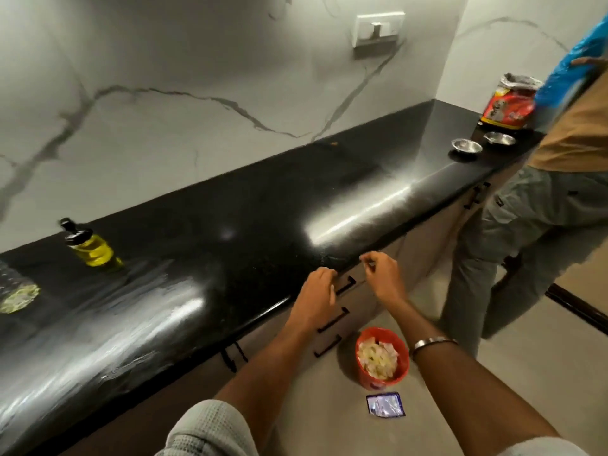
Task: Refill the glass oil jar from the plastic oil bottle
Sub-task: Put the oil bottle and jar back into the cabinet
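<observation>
Our sleeves: pale grey waffle-knit cloth at the bottom edge, both forearms bare and reaching forward.
Right wrist: we wear a plain silver metal bangle [433, 343].
Floor below us: a round orange plastic tub [382, 357] filled with pale crumpled wrappers stands on the beige tile, and a small blue and silver foil sachet [385, 404] lies just beside it, nearer to us.
Our left hand [316, 294]: it hovers at the front edge of the glossy black stone counter [230, 205], fingers loosely curled, grasping nothing.
Our right hand [381, 274]: it hangs near the left one, just past the counter edge, fingers loosely bent, thumb and forefinger close together; we see nothing held.
Drawers: black bar handles [332, 320] sit under the counter, below our hands.
Glass oil jar [92, 246]: a small clear jar of yellow oil with a black pouring cap stands on the counter to our left, well apart from both hands.
Plastic oil bottle [16, 289]: clear and ribbed, cut off by the left edge, near the jar, with a little yellow oil in it.
Far end: two small steel bowls [466, 146] and a red printed pouch [508, 105].
Another person [526, 205]: standing at right in grey trousers and a tan top.
</observation>
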{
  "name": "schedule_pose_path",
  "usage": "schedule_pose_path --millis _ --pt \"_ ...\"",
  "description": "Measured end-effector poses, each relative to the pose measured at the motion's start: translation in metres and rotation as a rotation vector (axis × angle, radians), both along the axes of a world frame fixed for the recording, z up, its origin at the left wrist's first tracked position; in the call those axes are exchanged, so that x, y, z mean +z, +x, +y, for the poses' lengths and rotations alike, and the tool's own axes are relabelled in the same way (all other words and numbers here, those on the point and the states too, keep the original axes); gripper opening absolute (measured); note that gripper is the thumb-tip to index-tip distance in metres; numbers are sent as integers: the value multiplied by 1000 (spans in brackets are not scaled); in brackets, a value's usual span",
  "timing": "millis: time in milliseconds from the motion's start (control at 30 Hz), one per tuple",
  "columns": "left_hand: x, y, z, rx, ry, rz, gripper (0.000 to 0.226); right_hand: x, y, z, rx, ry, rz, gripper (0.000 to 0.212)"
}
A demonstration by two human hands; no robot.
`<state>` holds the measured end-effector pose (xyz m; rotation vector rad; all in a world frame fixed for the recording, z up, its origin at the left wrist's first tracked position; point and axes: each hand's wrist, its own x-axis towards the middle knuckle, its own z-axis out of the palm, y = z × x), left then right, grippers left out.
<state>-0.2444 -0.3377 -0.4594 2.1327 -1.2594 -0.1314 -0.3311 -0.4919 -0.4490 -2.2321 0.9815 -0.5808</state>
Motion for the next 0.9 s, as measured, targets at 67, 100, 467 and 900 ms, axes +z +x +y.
schedule_pose_path --millis 67,100,467,900 --pt "10 16 18 59 -14 -3 37 7 27 22 75 -34 -43 18" --pt "15 25 28 85 -21 -8 38 12 41 34 100 -36 -48 19" --pt "47 136 178 381 -71 2 38 44 188 187 408 -92 -59 20" --pt "43 236 338 688 -134 126 36 51 315 363 670 -41 -70 21"
